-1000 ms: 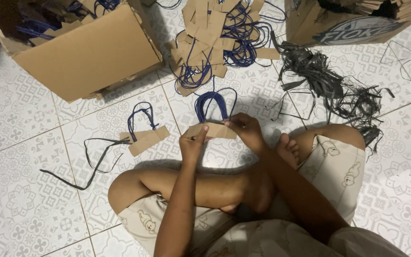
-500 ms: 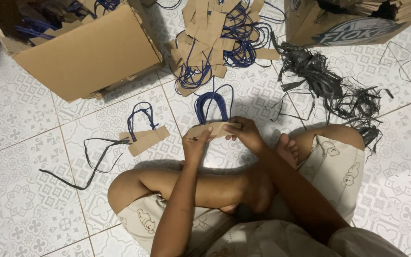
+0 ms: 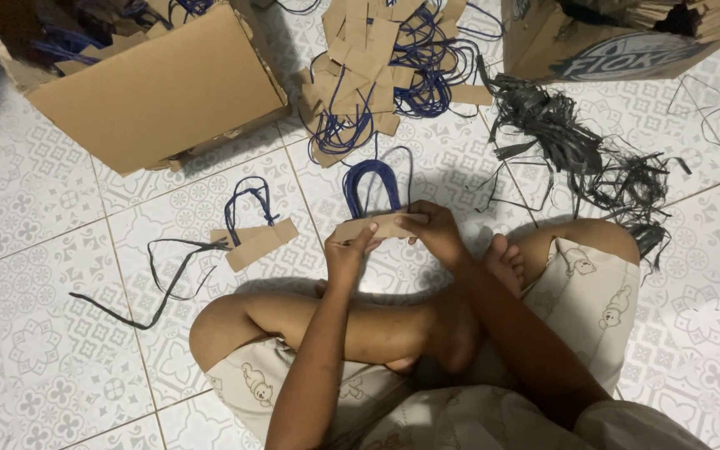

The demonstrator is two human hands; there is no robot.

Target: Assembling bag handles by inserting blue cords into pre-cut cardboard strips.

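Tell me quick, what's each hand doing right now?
Left hand: closed on the cardboard strip with blue cord loops.
Right hand: closed on the same strip.

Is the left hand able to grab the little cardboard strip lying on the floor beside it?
Probably yes. The cardboard strip with blue cord lies on bare tile just left of the left hand, nothing between, but that hand already holds a strip bundle with the right hand.

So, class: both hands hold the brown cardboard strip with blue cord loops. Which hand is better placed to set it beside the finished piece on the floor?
Left hand, probably: it grips the cardboard strip on the side nearer the finished piece; the right hand would cross over.
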